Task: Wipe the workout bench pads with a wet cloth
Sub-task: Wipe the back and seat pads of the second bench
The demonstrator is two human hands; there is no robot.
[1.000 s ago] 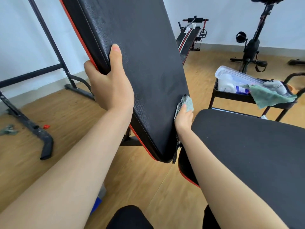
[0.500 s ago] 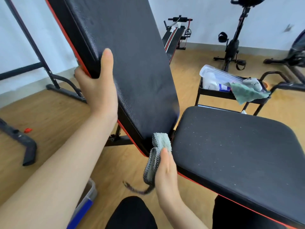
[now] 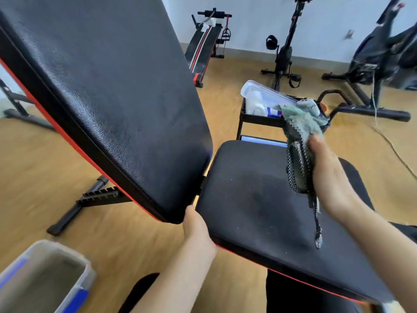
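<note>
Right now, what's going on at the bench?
A person is cleaning a workout bench. The right hand holds a cloth lifted above the seat pad, not touching it; a strand of the cloth dangles down. The left hand rests at the seat pad's near-left corner, just below the bottom edge of the tilted back pad. Pale specks show on the seat pad. A tub sits on the floor at lower left.

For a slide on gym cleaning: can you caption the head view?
Right hand lifts the wet cloth above the seat pad; left hand at the backrest pad corner.
</note>
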